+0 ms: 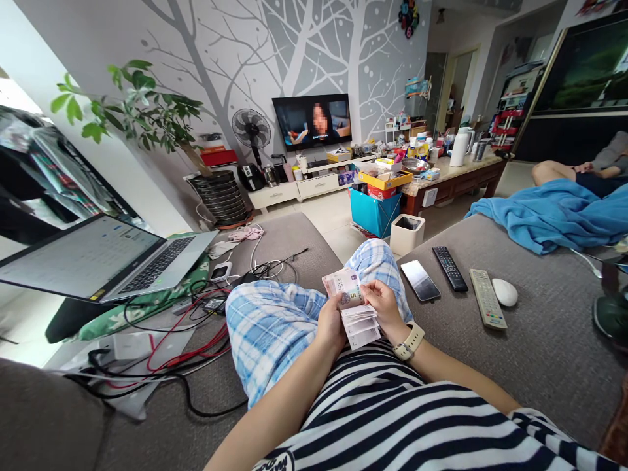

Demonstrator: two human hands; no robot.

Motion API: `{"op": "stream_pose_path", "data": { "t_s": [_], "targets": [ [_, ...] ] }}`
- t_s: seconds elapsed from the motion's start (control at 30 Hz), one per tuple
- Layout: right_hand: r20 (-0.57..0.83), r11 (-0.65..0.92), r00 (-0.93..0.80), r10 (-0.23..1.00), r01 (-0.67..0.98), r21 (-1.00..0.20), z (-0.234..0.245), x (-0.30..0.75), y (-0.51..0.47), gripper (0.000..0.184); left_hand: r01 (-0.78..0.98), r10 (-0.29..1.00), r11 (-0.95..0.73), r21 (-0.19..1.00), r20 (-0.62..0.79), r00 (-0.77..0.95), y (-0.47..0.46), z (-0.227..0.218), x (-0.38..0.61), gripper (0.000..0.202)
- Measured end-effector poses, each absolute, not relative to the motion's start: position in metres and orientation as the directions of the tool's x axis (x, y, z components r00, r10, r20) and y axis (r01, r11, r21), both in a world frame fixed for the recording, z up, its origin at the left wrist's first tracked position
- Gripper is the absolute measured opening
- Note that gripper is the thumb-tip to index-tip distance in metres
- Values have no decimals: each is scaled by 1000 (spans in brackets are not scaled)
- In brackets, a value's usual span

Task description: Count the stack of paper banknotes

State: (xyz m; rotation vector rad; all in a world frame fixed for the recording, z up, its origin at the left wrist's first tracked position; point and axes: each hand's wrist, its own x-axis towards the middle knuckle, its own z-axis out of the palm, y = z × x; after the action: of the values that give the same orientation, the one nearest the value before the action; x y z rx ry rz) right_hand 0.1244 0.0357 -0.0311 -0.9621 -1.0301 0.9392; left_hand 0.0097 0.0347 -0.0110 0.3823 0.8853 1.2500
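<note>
On our gray sofa (530,366), a laptop (131,268) and cables (182,359) crowd the left edge; a TV (313,124) stands beyond. Our left grip (331,323) and right grip (383,304) pinch banknotes (351,297).

Banknotes (360,322) fill the gap between left hand (330,324) and right hand (383,305); the air above is unobstructed. To the right, bare sofa (466,345) allows passage up to the phone (420,281), black remote (449,268), beige remote (487,299) and mouse (505,292). To the left, the trouser leg (269,320), tangled cables (181,360) and laptop (157,265) obstruct low passage.
</note>
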Motion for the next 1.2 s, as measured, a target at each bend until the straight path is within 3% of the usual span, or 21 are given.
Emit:
{"op": "stream_pose_path", "data": {
  "t_s": [0.17,0.33,1.2],
  "targets": [
    [223,282,307,925,-166,-945,-36,123,39,30,-613,943,292,734,-328,56,35,-16,7,27],
    [231,263,263,937,-92,-960,-35,125,38,32,-606,941,289,741,-336,39,34,-15,7,24],
    [232,271,243,942,-142,-952,-33,125,34,27,-677,929,294,674,-367,38,33,-10,12,24]
  ]
}}
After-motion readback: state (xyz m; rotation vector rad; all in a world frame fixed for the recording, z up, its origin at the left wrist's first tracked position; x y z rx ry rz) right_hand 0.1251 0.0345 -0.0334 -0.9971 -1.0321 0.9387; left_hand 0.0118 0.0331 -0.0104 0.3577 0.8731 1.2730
